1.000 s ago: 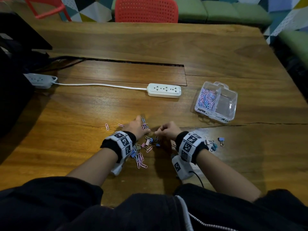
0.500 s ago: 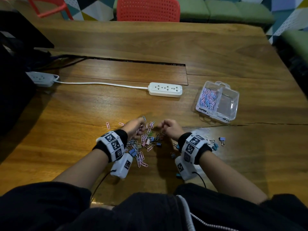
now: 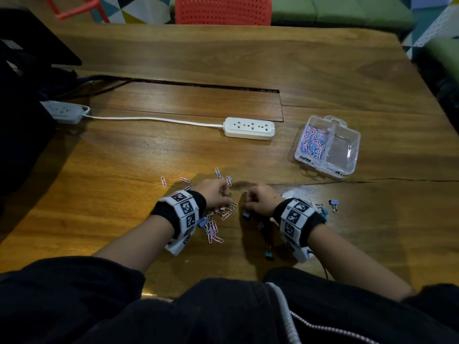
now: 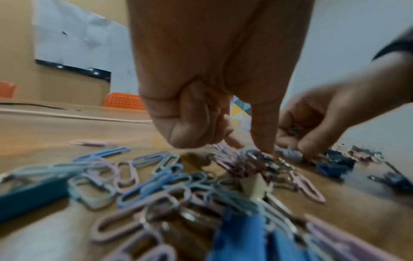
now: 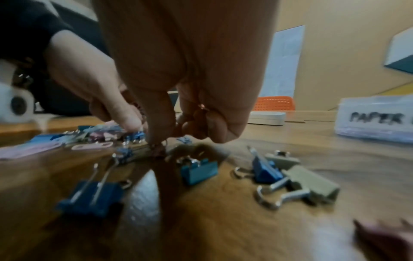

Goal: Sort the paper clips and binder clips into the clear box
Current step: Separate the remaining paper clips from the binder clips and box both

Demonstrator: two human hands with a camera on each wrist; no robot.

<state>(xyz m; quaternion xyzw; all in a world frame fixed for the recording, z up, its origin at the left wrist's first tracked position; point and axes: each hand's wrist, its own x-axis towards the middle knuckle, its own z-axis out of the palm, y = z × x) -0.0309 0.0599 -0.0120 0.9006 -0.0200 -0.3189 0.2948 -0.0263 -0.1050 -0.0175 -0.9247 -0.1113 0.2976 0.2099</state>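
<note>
Pink and blue paper clips [image 3: 213, 228] lie in a loose pile on the wooden table [image 3: 124, 194], seen close up as a paper clip pile [image 4: 143, 173]. My left hand [image 3: 224, 194] hovers over its far end, fingers curled, pinching at paper clips [image 4: 234, 144]. My right hand [image 3: 248, 198] is just to the right, holding several paper clips in its curled fingers [image 5: 201, 113] while one fingertip touches the table. Blue and beige binder clips [image 5: 198, 169] lie under and beside it. The clear box [image 3: 347, 155] sits far right, its left compartment full of paper clips.
A white power strip [image 3: 249, 128] with its cord lies across the table behind the hands. Stray paper clips [image 3: 163, 181] sit left of the pile, a lone binder clip [image 3: 333, 204] to the right, another binder clip [image 3: 269, 254] near me. A red chair [image 3: 223, 8] stands beyond the table.
Both hands stay over the pile and have drawn slightly closer to me. The left hand's fingers have curled in from reaching toward the far clips.
</note>
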